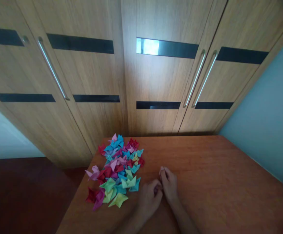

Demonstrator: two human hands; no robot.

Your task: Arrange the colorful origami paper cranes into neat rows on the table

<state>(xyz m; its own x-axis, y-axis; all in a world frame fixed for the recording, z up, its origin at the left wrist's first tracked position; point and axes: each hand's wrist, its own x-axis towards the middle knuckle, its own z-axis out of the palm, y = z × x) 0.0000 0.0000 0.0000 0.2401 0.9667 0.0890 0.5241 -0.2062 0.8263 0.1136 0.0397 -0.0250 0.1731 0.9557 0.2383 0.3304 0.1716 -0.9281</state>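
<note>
- Wardrobe (141,81): wood-grain doors fill the back of the view, closed. Four long metal handles visible, plus part of a fifth fitting at far left. Dark horizontal strips cross each door.
- Blue wall (273,130) at right; dark floor (21,195) at left.
- Wooden table (217,182): pushed against the wardrobe; most of its surface right of the hands is bare.
- Pile of folded paper pieces (118,170): spread loosely on the table's left part, just beside the left hand, likely set there to keep them within reach. Colours: blue, teal, green, pink, purple, red. Several dozen; exact count not readable, pieces overlap.
- Left hand (148,199) and right hand (168,185): touching each other above the table near its front edge, both curled inward.
- Small pale pink paper piece (162,170): one only, pinched at the right hand's fingertips; left-hand fingers pressed in against it from beside, probably to steady a fold. How far it is folded I cannot tell.
</note>
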